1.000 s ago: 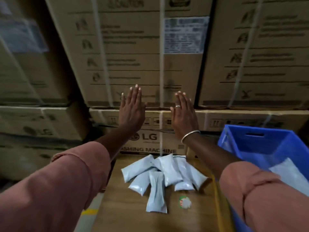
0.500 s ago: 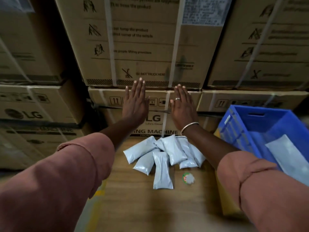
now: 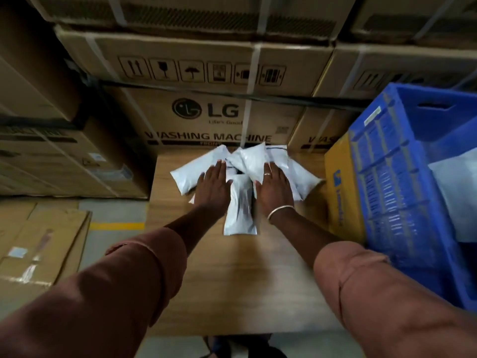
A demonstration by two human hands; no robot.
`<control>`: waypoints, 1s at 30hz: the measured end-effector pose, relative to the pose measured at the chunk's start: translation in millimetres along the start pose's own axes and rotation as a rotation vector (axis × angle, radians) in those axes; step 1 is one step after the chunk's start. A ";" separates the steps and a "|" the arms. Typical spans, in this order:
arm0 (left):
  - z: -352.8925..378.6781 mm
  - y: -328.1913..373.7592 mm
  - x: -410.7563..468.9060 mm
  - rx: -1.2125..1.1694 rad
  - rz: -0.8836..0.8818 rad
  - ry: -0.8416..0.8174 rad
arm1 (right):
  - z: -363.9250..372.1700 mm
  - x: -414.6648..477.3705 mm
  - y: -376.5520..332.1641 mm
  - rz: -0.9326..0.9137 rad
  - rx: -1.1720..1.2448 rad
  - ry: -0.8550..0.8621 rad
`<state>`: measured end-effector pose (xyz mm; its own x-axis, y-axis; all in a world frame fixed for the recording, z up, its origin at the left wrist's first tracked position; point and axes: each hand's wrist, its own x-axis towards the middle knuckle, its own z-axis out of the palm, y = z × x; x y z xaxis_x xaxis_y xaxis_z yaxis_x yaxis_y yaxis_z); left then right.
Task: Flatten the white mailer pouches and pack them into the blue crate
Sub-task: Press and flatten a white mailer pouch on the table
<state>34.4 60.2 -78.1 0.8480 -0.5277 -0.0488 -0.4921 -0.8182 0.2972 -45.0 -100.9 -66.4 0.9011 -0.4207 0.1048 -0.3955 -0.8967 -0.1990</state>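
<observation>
Several puffy white mailer pouches lie in a loose pile at the far end of a wooden table. My left hand lies flat with straight fingers on the pouches at the pile's left side. My right hand, with a ring and a bangle, lies flat on the pouches at the right side. One long pouch lies between the two hands, pointing toward me. The blue crate stands at the table's right, and a flat white pouch lies inside it.
Stacked cardboard washing-machine boxes form a wall right behind the table. A yellow carton stands between the table and the crate. Flattened cardboard lies on the floor at left, near a yellow floor line.
Both hands have come down from mid-air in front of the boxes onto the pile of pouches. The view has tilted downward and moved closer to the table.
</observation>
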 end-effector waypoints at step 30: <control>99.5 69.5 -227.7 -0.056 -0.100 -0.393 | 79.1 -191.1 68.7 -0.240 0.191 -0.444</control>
<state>-212.5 100.8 -141.2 0.7461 -0.5017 -0.4378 -0.3899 -0.8622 0.3235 -230.3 -71.2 -177.1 0.9670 -0.0712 -0.2446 -0.1670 -0.9022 -0.3977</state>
